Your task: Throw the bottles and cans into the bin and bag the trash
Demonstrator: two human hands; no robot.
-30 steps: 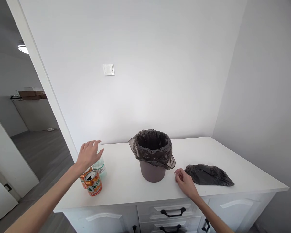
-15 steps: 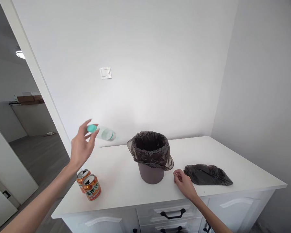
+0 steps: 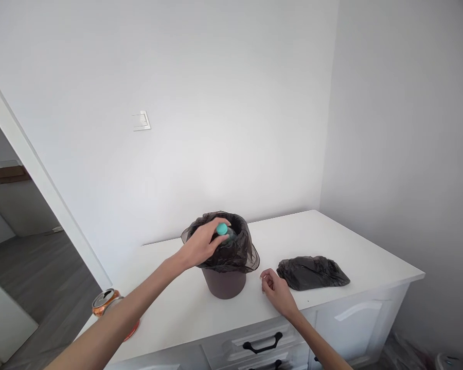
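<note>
There is 1 clear plastic bottle (image 3: 232,235) with 1 teal cap (image 3: 221,229), and 1 dull purple waste bin (image 3: 224,284) fitted with 1 black bin liner (image 3: 237,257) whose edge folds over the rim. A 2nd black plastic bag (image 3: 312,273) lies flat on the white countertop (image 3: 170,313). At the left, 2 orange drink cans (image 3: 105,299) stand close together, 1 of them mostly hidden behind the left forearm.

The left arm stretches diagonally to the bin; the left hand (image 3: 200,246) has thumb and fingers clamped on the bottle at its capped end, and the bottle sits within the bin's mouth, its lower part out of sight. The right hand (image 3: 278,293) rests near the counter's front edge, just beside the bag, fingers loosely curled; whether the tips meet cannot be told.
</note>
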